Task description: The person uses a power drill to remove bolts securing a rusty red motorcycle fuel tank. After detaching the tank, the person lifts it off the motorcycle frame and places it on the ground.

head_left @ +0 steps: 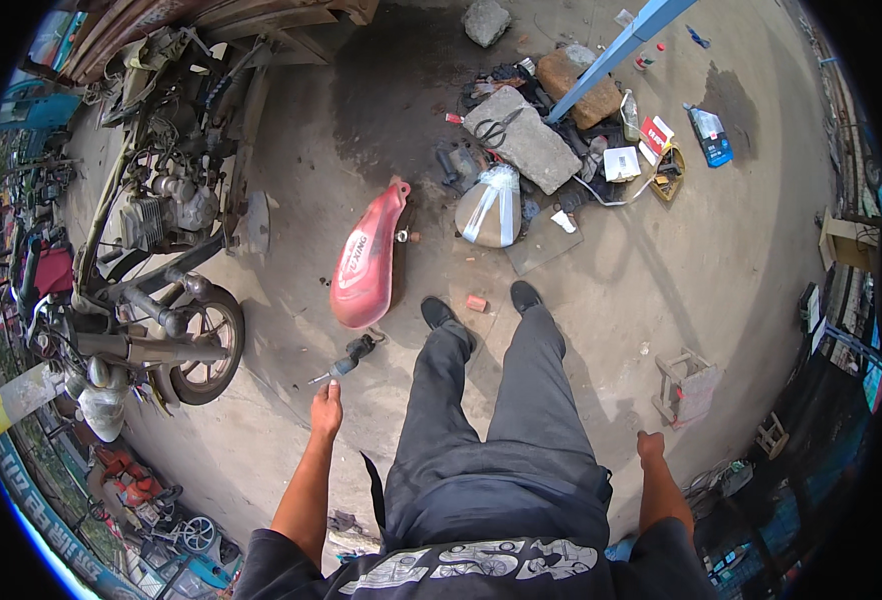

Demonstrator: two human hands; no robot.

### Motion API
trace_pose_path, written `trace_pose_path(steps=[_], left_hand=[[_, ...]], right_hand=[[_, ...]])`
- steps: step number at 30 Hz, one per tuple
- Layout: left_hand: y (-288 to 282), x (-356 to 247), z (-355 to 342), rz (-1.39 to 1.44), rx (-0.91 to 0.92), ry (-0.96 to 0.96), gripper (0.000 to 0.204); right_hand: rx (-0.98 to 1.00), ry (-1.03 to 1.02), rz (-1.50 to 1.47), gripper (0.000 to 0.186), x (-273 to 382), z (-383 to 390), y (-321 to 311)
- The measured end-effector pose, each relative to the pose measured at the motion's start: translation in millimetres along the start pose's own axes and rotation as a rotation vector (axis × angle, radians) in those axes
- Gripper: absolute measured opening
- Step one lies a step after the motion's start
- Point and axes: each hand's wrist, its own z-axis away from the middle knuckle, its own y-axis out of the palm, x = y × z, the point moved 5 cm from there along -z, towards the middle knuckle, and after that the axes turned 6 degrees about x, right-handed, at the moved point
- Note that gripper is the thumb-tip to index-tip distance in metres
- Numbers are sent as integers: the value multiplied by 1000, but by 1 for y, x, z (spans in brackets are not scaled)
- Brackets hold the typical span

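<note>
My left hand (327,410) hangs at my side, thumb forward, its other fingers mostly hidden. Just beyond its fingertips appears a grey and black power tool (352,357) with a thin metal tip; I cannot tell whether they touch. Out to the other side, my right hand (651,448) hangs with its fingers curled closed; whatever they may hold is hidden. A small wooden stool (686,388) stands beyond it. Ahead of my left foot lies a red motorcycle fuel tank (364,262) with a fitting on its side.
A partly stripped motorcycle (166,230) stands at the left. Near my feet is a reddish block (476,303). Ahead, a blue post (611,60) rises among stone blocks (523,138), a taped round bundle (491,208), boxes and a blue package (709,135).
</note>
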Motion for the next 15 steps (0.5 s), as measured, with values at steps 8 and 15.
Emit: trace_pose_path(steps=[8,15], left_hand=[[87,-79,82,142,90,84,49],[211,-323,196,258,369,550,55]], right_hand=[[294,-310,-576,20,248,-35,-16],[1298,-419,-987,39,375,138,-13]])
